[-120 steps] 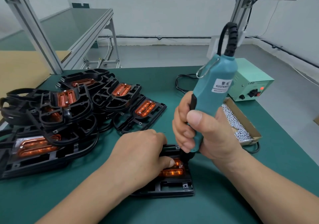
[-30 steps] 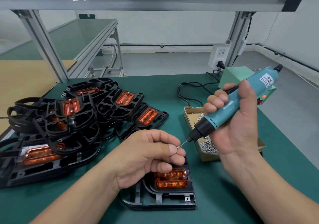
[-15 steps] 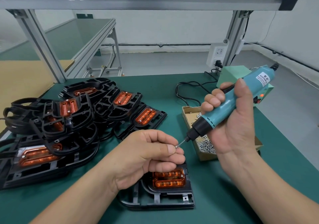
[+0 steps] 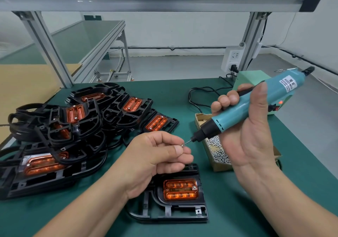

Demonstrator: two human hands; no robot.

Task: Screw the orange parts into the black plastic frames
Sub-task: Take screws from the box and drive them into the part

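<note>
A black plastic frame lies on the green mat in front of me with an orange part seated in it; one screw shows at the part's right side. Above it, my left hand pinches a small screw between thumb and fingertips. My right hand grips a teal electric screwdriver, tilted down to the left, its bit tip touching the screw.
A pile of black frames with orange parts covers the mat at left. A cardboard box of screws sits right of my hands. A green power supply and black cable are behind. An aluminium frame post rises at back left.
Four seconds ago the screwdriver stood upright on the orange part with my left hand pressing the frame. Since then both hands lifted; the left holds a screw at the tilted bit.
</note>
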